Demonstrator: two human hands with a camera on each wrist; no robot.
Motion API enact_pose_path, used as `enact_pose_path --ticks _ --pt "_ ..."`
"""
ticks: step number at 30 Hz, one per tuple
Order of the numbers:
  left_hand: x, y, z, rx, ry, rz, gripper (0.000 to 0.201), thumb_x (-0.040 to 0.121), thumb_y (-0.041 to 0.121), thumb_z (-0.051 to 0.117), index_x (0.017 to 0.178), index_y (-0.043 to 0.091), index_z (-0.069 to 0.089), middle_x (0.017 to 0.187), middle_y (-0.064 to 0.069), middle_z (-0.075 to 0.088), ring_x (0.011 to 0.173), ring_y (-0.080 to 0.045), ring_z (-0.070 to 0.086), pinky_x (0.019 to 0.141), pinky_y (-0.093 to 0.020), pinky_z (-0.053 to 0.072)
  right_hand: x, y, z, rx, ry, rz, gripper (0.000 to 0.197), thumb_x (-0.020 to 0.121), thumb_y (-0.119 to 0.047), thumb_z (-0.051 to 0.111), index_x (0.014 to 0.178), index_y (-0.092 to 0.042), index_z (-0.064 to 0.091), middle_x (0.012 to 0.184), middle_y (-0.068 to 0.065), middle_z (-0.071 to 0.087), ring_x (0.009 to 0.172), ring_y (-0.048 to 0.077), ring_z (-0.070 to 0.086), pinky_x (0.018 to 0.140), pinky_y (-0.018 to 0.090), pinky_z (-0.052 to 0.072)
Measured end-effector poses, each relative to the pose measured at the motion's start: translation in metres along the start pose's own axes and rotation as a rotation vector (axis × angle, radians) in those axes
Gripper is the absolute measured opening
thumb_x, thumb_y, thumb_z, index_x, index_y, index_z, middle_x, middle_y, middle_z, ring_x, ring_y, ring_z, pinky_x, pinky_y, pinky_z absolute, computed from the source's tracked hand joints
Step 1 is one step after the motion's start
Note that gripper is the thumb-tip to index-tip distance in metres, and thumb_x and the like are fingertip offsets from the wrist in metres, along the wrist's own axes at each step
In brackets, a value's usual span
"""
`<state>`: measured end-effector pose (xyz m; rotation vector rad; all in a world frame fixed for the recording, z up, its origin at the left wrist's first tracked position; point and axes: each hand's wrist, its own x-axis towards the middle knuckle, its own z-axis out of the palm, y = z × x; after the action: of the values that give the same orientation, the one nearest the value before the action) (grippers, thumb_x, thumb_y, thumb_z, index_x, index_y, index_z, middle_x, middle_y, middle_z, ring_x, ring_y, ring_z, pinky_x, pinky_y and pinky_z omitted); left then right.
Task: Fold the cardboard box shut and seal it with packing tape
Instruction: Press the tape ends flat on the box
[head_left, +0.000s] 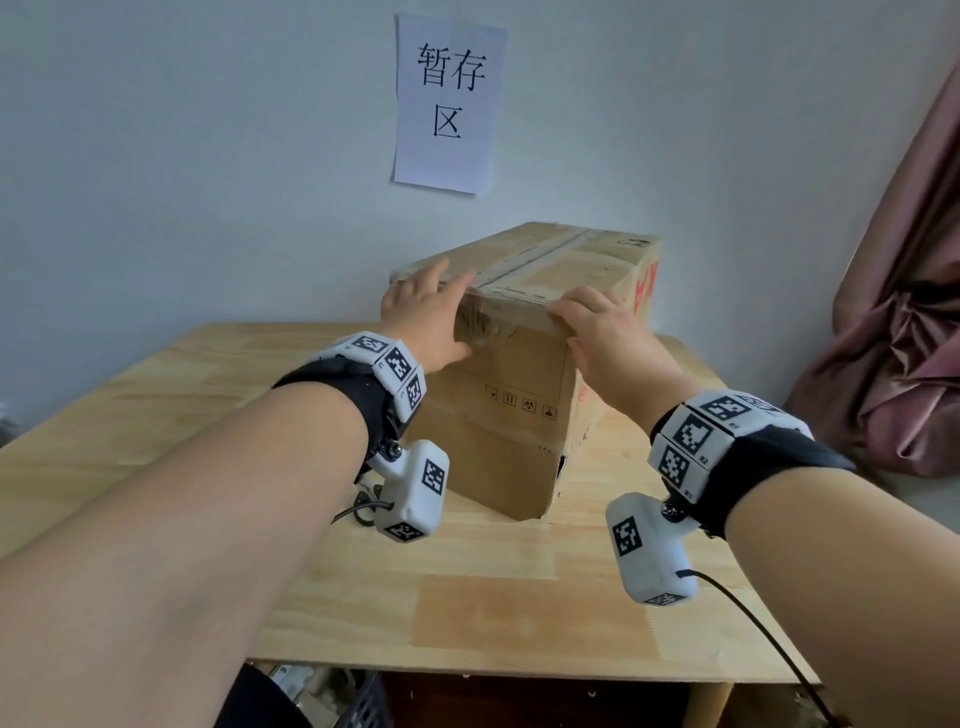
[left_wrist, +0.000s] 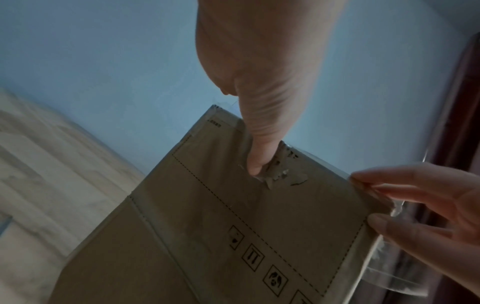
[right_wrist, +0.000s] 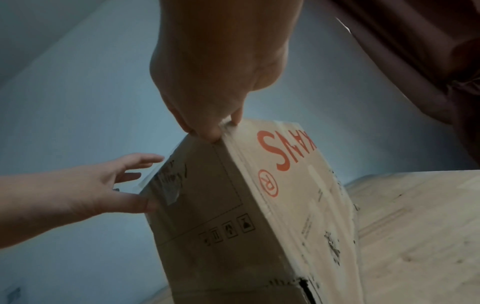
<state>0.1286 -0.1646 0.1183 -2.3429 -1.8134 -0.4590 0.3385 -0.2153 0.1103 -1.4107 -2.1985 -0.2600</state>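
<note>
A brown cardboard box (head_left: 509, 384) stands on the wooden table (head_left: 467, 597), its top flaps folded flat with a tape strip (head_left: 540, 254) along the middle seam. My left hand (head_left: 426, 312) is at the near left top corner, fingers flat on the lid. Its thumb (left_wrist: 257, 148) presses crinkled clear tape (left_wrist: 280, 174) on the front face. My right hand (head_left: 602, 332) straddles the near right top corner, fingertips on the lid edge and thumb down the box's edge. Clear tape (left_wrist: 389, 207) shows beside its fingers. No tape roll is visible.
A paper sign (head_left: 447, 104) hangs on the wall behind the box. A pink curtain (head_left: 898, 338) hangs at the right. The box sits toward the table's back, against the wall. A dark basket (head_left: 363, 701) shows below the front edge.
</note>
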Motion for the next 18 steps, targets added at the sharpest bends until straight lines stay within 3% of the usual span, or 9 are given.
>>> enact_pose_path --ticks 6,9,12,15,18 --pt "0.011 -0.007 0.005 0.022 -0.008 -0.082 0.084 0.084 0.036 0.066 0.149 0.032 0.014 0.158 -0.009 0.007 0.145 -0.032 0.005 0.115 -0.056 0.005 -0.009 0.031 -0.006 0.012 0.057 0.013 0.039 0.093 0.004 0.048 0.131 -0.004 0.054 0.130 0.012 0.054 0.117 0.032 0.049 0.101 0.039 0.038" --pt "0.021 -0.014 0.009 -0.035 -0.019 -0.113 0.080 0.085 0.037 0.065 0.149 0.032 0.017 0.157 -0.010 0.008 0.145 -0.033 0.007 0.115 -0.058 0.006 -0.019 0.059 -0.008 0.026 0.156 0.189 0.041 0.093 0.003 0.048 0.133 -0.005 0.052 0.131 0.014 0.052 0.115 0.036 0.051 0.094 0.043 0.042" --pt "0.033 -0.011 0.016 -0.229 -0.034 -0.025 0.078 0.085 0.031 0.067 0.149 0.027 0.022 0.156 -0.011 0.017 0.142 -0.030 0.022 0.114 -0.050 0.023 -0.022 0.073 -0.005 -0.031 0.174 0.387 0.048 0.092 0.002 0.043 0.138 -0.009 0.047 0.135 0.013 0.048 0.119 0.035 0.044 0.093 0.043 0.041" --pt "0.038 -0.002 0.023 -0.345 0.002 0.030 0.074 0.085 0.023 0.067 0.147 0.019 0.027 0.145 -0.008 0.037 0.129 -0.024 0.040 0.105 -0.036 0.036 -0.012 0.063 0.003 -0.172 0.196 0.333 0.051 0.087 -0.004 0.048 0.137 -0.009 0.047 0.135 0.015 0.049 0.128 0.035 0.038 0.111 0.047 0.025" --pt "0.034 0.001 0.030 -0.434 0.105 0.012 0.066 0.085 0.019 0.068 0.142 0.015 0.034 0.133 -0.004 0.048 0.109 -0.017 0.048 0.088 -0.025 0.037 0.008 0.040 0.009 -0.251 0.125 0.227 0.050 0.093 -0.022 0.049 0.142 -0.016 0.040 0.143 0.008 0.046 0.137 0.026 0.035 0.119 0.044 0.004"
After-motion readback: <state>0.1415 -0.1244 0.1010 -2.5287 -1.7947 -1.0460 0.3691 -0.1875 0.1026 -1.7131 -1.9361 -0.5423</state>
